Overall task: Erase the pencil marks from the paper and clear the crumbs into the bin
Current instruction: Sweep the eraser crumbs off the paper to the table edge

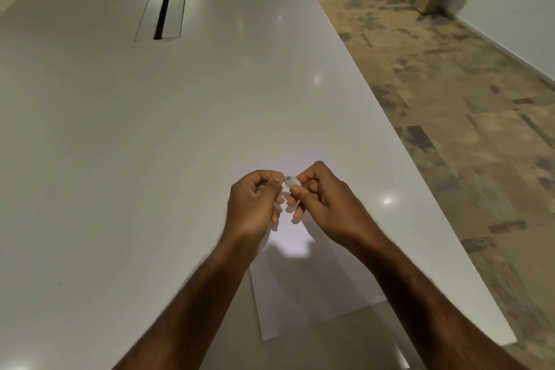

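One view only, head cam. Paper (312, 291) lies flat on the white table (120, 144) near its right edge, partly under my wrists. I can't make out pencil marks or crumbs on it, too pale and glary to tell, so can't say how much erasing is done. No bin in view, so my guess is the crumb-clearing part is all left to do.

Both hands are raised just above the top half of the sheet, knuckles up, fingertips facing each other. Right hand (324, 204) pinches a small whitish eraser (292, 181) btw thumb and forefinger, other fingers loosely curled. Left hand (255, 204) has thumb and forefinger closed at the eraser's left end, looks like touching or picking at it; can't tell if it really grips. Forearms angle in from bottom of frame.
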